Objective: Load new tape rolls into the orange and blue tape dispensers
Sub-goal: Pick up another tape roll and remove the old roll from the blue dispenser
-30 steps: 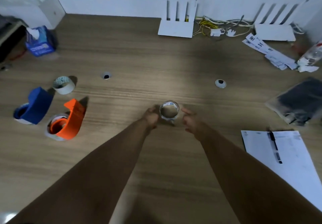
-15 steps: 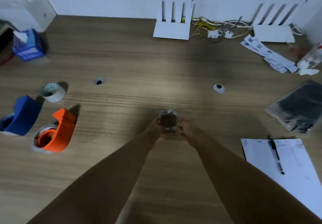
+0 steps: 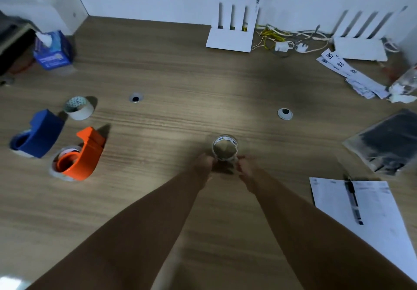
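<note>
Two hands of mine meet at the clear tape roll [image 3: 225, 148], a little to the five o'clock side of the middle of the wooden table [image 3: 180, 75]. My left hand [image 3: 204, 163] has its fingers curled and pinches the roll's rim at seven o'clock; my right hand [image 3: 247, 167] pinches the rim at five o'clock. The fingertips are blurred, so I cannot tell which fingers do the pinching. The roll's open core faces up at me, with a printed label showing inside its far rim. I cannot tell if the roll rests on the wood or is held just above it.

Well off at nine o'clock from the roll lies the orange tape dispenser [image 3: 83, 154], a pale ring of tape at its round end. Just beyond it, toward ten o'clock, sits the blue tape dispenser [image 3: 38, 134], also with a pale ring at its round end. Near the blue one's far end, at its one o'clock, a white tape roll [image 3: 79, 108] stands apart from both.

At four o'clock from my hands lies a sheet of paper [image 3: 372, 210] with a pen [image 3: 354, 204] on it.
</note>
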